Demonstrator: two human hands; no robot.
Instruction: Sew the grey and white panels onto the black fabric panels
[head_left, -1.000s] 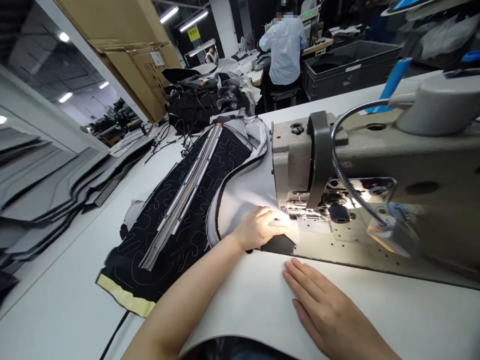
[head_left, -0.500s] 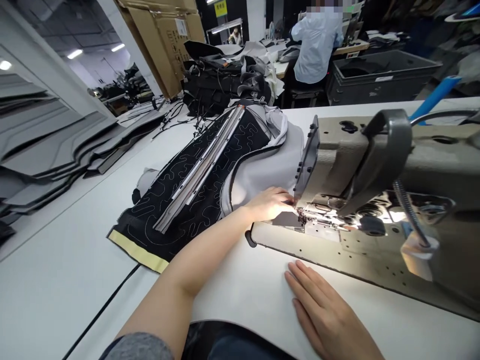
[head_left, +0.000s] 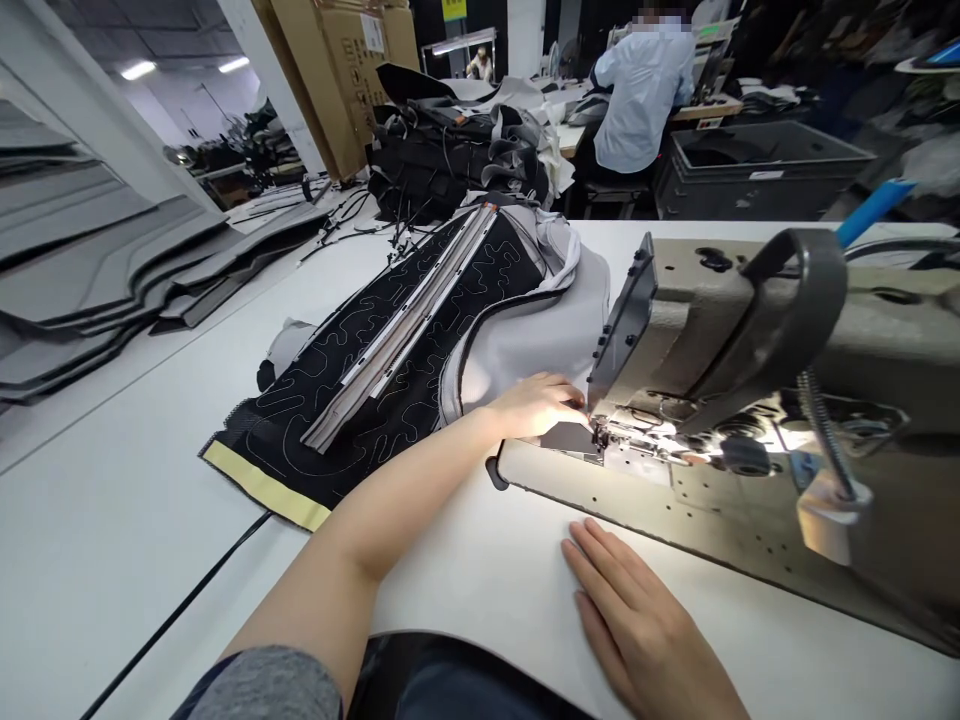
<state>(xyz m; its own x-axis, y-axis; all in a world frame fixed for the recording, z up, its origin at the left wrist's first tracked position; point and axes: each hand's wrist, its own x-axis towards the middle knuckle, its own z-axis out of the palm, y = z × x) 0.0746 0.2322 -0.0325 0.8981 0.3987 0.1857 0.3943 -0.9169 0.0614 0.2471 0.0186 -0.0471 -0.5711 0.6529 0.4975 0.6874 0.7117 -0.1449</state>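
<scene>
I sit at an industrial sewing machine (head_left: 750, 330) with a lit needle area (head_left: 607, 435). My left hand (head_left: 536, 405) lies on the pale grey fabric panel (head_left: 525, 345) right beside the presser foot, its fingers curled and pressing the material. Flat on the grey panel in front of the machine bed rests my right hand (head_left: 637, 620), fingers stretched out and together. The panel joins a black quilted piece (head_left: 390, 360) with a grey strip (head_left: 409, 330) running along it and a yellow edge (head_left: 259, 485).
Stacks of grey cut panels (head_left: 112, 290) lie at the left. A heap of black and grey pieces (head_left: 457, 160) and cardboard boxes (head_left: 337, 70) stand behind. A person in a light shirt (head_left: 645, 90) sits at the back beside a dark crate (head_left: 757, 165). A black cable (head_left: 172, 615) crosses the table.
The view has shifted a little down and to the left. Both hands stay where they were, the left at the needle, the right flat on the panel.
</scene>
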